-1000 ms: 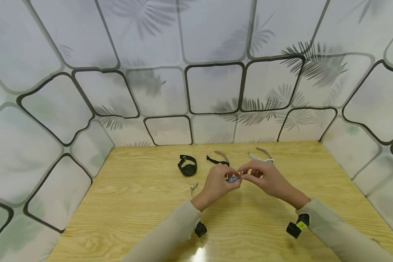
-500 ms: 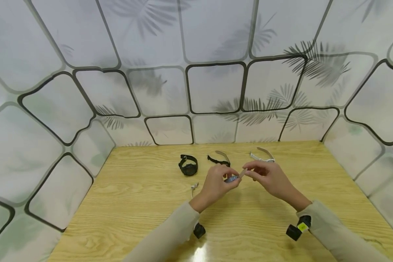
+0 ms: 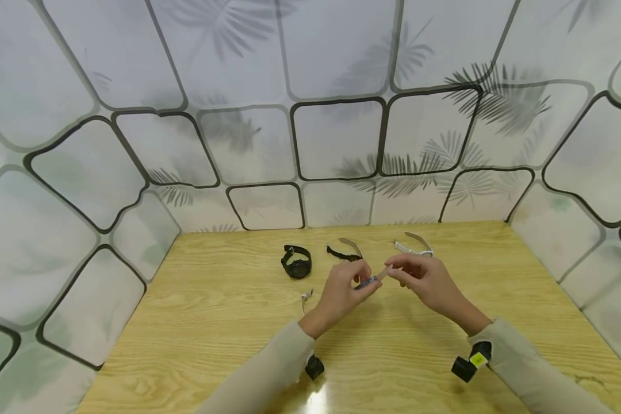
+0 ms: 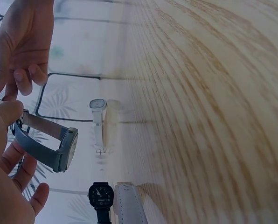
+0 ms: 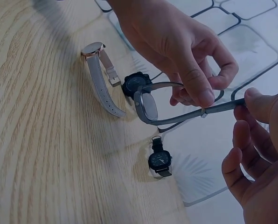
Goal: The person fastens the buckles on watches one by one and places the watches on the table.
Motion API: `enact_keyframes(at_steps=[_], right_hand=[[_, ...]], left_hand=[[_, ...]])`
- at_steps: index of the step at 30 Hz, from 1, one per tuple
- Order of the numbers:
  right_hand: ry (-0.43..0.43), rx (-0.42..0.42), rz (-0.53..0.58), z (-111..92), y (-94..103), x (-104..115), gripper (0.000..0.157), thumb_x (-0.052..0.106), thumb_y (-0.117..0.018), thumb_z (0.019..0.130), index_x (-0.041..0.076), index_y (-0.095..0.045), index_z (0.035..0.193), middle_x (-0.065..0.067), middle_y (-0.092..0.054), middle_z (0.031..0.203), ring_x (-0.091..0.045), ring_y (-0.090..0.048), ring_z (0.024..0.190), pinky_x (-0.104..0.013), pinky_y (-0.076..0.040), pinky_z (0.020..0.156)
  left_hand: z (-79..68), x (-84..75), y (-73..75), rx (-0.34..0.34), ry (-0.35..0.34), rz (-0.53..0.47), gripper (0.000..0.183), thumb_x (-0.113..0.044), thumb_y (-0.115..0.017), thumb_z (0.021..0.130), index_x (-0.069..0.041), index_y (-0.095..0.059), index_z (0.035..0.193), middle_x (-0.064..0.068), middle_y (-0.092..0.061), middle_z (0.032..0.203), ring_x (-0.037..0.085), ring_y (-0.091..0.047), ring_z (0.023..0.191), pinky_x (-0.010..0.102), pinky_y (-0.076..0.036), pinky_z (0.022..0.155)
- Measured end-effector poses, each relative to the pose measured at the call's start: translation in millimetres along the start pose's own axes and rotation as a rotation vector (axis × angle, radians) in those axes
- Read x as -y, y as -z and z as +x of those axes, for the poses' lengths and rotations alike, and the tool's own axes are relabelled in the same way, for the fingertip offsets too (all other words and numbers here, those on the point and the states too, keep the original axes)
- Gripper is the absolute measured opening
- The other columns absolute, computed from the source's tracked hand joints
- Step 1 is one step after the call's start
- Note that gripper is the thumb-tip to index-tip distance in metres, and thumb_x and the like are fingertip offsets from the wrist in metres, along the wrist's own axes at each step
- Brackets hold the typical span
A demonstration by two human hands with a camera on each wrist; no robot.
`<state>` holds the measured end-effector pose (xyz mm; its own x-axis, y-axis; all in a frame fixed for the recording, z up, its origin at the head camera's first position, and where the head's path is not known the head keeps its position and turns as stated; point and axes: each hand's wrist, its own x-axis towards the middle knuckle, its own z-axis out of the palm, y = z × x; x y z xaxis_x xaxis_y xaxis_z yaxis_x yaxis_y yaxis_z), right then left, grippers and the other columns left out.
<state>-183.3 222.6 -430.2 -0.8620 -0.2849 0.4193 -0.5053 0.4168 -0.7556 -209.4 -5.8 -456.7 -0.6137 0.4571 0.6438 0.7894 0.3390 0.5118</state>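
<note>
A wristwatch (image 4: 38, 151) with a grey-blue strap hangs as a closed loop between both hands. My left hand (image 3: 341, 290) pinches its strap at the buckle, thumb on top, as the right wrist view shows. The strap's free end sticks out past the buckle, and my right hand (image 3: 421, 280) pinches its tip between thumb and finger. In the right wrist view the watch case (image 5: 147, 105) dangles at the loop's far end, clear of the table.
On the wooden table (image 3: 212, 322) lie a chunky black watch (image 3: 297, 268), a smaller black watch (image 3: 349, 253) and a white watch (image 3: 414, 249) near the back wall. A pale-strapped watch (image 5: 99, 79) lies beside my left forearm.
My right hand has drawn slightly to the right, and a length of strap now shows between the hands. My left fingers have shifted a little on the watch.
</note>
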Motion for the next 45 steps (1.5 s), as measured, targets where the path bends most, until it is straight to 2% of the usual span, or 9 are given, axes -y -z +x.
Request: enact_keyframes(at_steps=[5, 13, 17, 23, 28, 33, 36, 40, 45], right_hand=[[-0.012, -0.001, 0.003, 0, -0.1, 2, 0.018, 0.012, -0.070, 0.100, 0.020, -0.075, 0.114, 0.003, -0.065, 0.078, -0.013, -0.055, 0.060, -0.029, -0.047, 0.051], [-0.033, -0.012, 0.000, 1, 0.7, 1, 0.016, 0.014, -0.069, 0.100, 0.019, -0.075, 0.115, 0.003, -0.066, 0.079, -0.016, -0.057, 0.061, -0.029, -0.048, 0.052], [-0.032, -0.012, 0.002, 1, 0.9, 0, 0.016, 0.014, -0.069, 0.101, 0.019, -0.075, 0.115, 0.003, -0.066, 0.080, -0.014, -0.057, 0.061, -0.029, -0.048, 0.053], [-0.042, -0.012, 0.036, 1, 0.5, 1, 0.017, 0.013, -0.068, 0.101, 0.018, -0.074, 0.116, 0.001, -0.066, 0.080, -0.015, -0.057, 0.062, -0.029, -0.049, 0.054], [-0.052, -0.023, 0.050, 1, 0.0, 2, 0.018, 0.010, -0.068, 0.101, 0.017, -0.074, 0.116, 0.002, -0.065, 0.078, -0.014, -0.057, 0.062, -0.029, -0.049, 0.054], [-0.053, -0.028, 0.042, 0, 1.3, 26, 0.018, 0.003, -0.066, 0.100, 0.010, -0.073, 0.115, 0.000, -0.063, 0.075, -0.013, -0.054, 0.060, -0.029, -0.047, 0.053], [-0.051, -0.026, 0.043, 1, 2.5, 38, 0.016, 0.002, -0.066, 0.100, 0.006, -0.073, 0.113, -0.001, -0.063, 0.076, -0.013, -0.055, 0.060, -0.029, -0.048, 0.053], [-0.055, -0.027, 0.045, 1, 0.7, 27, 0.017, 0.001, -0.066, 0.100, 0.007, -0.073, 0.114, -0.003, -0.064, 0.077, -0.012, -0.056, 0.061, -0.029, -0.049, 0.054], [-0.039, -0.015, 0.060, 1, -3.3, 6, 0.021, 0.001, -0.066, 0.100, 0.011, -0.073, 0.117, -0.002, -0.065, 0.079, -0.014, -0.056, 0.062, -0.031, -0.049, 0.055]], left_hand=[[-1.2, 1.5, 0.5, 0.011, -0.026, -0.002, 0.012, -0.016, -0.079, 0.093, -0.014, -0.068, 0.090, -0.003, -0.068, 0.081, 0.009, -0.056, 0.072, 0.035, -0.053, 0.068], [-2.5, 4.7, -0.6, 0.005, -0.039, 0.021, 0.007, -0.018, -0.077, 0.095, -0.016, -0.071, 0.092, -0.005, -0.067, 0.080, 0.007, -0.055, 0.071, 0.020, -0.045, 0.070], [-2.8, 4.7, -0.3, 0.007, -0.039, 0.015, 0.005, -0.018, -0.076, 0.095, -0.017, -0.072, 0.094, -0.005, -0.065, 0.079, 0.008, -0.053, 0.070, 0.020, -0.043, 0.069], [-3.5, 2.1, 1.6, 0.016, -0.013, 0.011, 0.004, -0.019, -0.076, 0.096, -0.018, -0.073, 0.096, -0.006, -0.062, 0.077, 0.016, -0.055, 0.070, 0.023, -0.037, 0.072], [-3.4, 2.1, 1.6, 0.012, -0.029, 0.000, 0.004, -0.018, -0.077, 0.095, -0.016, -0.074, 0.097, -0.006, -0.066, 0.079, 0.016, -0.057, 0.070, 0.020, -0.039, 0.072], [-3.6, 3.0, 0.7, 0.004, -0.042, -0.005, 0.005, -0.017, -0.078, 0.094, -0.015, -0.076, 0.098, -0.005, -0.069, 0.082, 0.011, -0.056, 0.071, 0.019, -0.042, 0.072], [-3.6, 3.4, 0.4, -0.009, -0.057, -0.008, 0.005, -0.017, -0.079, 0.093, -0.015, -0.077, 0.098, -0.005, -0.071, 0.085, 0.008, -0.056, 0.072, 0.025, -0.048, 0.070], [-3.4, 3.9, -0.1, -0.039, -0.091, -0.014, 0.006, -0.014, -0.080, 0.091, -0.014, -0.079, 0.097, -0.005, -0.074, 0.087, 0.006, -0.056, 0.071, 0.036, -0.054, 0.066], [-3.8, 4.7, -0.5, -0.047, -0.091, -0.019, 0.007, -0.015, -0.082, 0.090, -0.013, -0.081, 0.096, -0.004, -0.076, 0.087, 0.006, -0.058, 0.072, 0.035, -0.054, 0.067]])
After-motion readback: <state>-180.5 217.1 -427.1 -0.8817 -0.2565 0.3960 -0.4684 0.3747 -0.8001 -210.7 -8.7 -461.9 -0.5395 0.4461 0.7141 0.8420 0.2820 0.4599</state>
